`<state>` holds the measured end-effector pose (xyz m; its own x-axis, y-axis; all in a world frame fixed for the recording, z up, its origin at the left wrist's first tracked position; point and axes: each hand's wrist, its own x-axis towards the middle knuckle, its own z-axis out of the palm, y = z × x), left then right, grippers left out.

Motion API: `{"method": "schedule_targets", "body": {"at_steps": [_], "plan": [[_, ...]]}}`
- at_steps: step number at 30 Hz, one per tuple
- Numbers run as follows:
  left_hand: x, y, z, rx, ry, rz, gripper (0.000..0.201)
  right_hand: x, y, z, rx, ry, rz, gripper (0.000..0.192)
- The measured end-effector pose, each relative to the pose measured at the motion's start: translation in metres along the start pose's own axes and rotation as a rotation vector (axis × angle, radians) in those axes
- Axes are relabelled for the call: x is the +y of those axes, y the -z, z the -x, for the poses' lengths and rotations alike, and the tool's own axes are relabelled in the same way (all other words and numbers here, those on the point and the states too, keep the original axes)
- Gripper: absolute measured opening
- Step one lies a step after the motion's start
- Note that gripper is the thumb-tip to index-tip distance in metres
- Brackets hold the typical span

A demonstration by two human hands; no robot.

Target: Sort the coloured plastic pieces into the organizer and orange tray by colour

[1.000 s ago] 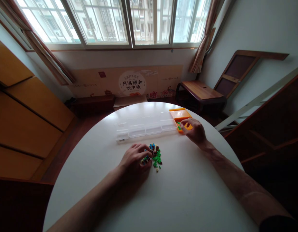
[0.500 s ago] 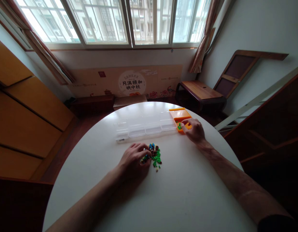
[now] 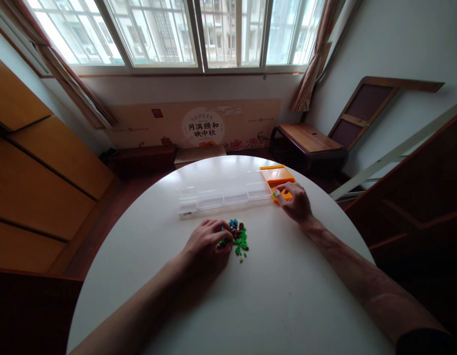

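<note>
My left hand (image 3: 207,240) rests on the white table with its fingers curled around the left side of a pile of small toy bricks (image 3: 242,240). The pile mixes green, brown, blue and a few pale pieces, and some bricks show between thumb and fingers. Over the orange compartment box (image 3: 286,181), my right hand (image 3: 295,201) has thumb and forefinger bent towards each other, with a green toy brick (image 3: 275,195) at their tips. Part of the box's inside is hidden by this hand. To its left lies a row of clear plastic compartments (image 3: 236,198) with raised lids.
The round white table (image 3: 273,296) has its far edge just beyond the boxes. Past it stand a wooden chair (image 3: 310,138) at the right and a low box (image 3: 199,155) under the window. Orange-brown cabinets (image 3: 47,187) line the left.
My right hand shifts slightly over the orange box, and less green shows at its fingertips. My left hand stays at the pile, almost still.
</note>
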<state>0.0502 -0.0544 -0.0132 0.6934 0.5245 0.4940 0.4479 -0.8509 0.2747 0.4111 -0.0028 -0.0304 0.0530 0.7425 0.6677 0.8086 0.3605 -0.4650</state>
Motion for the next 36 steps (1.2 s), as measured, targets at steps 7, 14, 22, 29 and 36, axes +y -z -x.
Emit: {"method": "schedule_targets", "body": {"at_steps": [7, 14, 22, 29, 36], "plan": [[0.000, 0.002, -0.002, 0.026, -0.011, -0.007, 0.006, -0.021, 0.007, -0.001, 0.004, 0.083, -0.040, 0.016], [-0.001, 0.006, -0.004, 0.068, 0.025, 0.029, 0.008, -0.071, 0.007, 0.012, -0.199, 0.439, -0.259, 0.007], [-0.002, 0.004, -0.003, 0.072, 0.032, 0.046, 0.011, -0.086, -0.012, 0.026, -0.426, 0.610, -0.366, 0.001], [-0.001, 0.003, -0.007, 0.083, -0.009, 0.031, 0.008, -0.083, -0.019, 0.028, -0.444, 0.661, -0.379, 0.007], [0.003, 0.003, -0.011, 0.125, -0.046, 0.026, 0.010, -0.082, -0.020, 0.028, -0.430, 0.679, -0.338, 0.007]]}}
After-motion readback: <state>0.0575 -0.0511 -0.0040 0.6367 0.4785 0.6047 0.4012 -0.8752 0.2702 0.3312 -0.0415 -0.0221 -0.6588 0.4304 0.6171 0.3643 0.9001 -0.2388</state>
